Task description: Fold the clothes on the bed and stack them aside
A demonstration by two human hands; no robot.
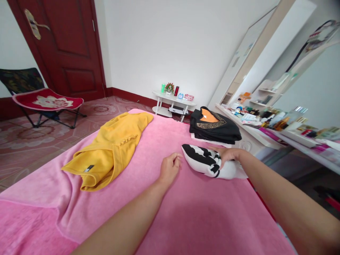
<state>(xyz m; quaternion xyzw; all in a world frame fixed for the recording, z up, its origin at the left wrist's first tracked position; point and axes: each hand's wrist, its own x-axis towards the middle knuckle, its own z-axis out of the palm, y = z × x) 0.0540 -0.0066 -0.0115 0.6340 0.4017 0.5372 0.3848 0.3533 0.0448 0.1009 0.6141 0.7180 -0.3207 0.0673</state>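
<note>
A bundled black-and-white garment (198, 161) lies on the pink blanket (164, 138) at the right. My right hand (225, 156) grips it from its right side, with the fingers partly sunk in the cloth. Just left of that garment, my left hand (170, 168) hovers over or rests on the blanket, its fingers loosely curled and nothing visible in them. Behind the garment sits a stack of folded clothes, topped by a black top (216, 127) with a gold pattern and an orange inside. Across the blanket to the left, a yellow sweater (114, 148) is spread out, its collar tag showing.
To the right, a dressing table (260, 138) is crowded with bottles and boxes. A low white table (174, 97) stands by the far wall with several small items. A folding chair (47, 99) with a red seat stands near the dark red door (63, 42).
</note>
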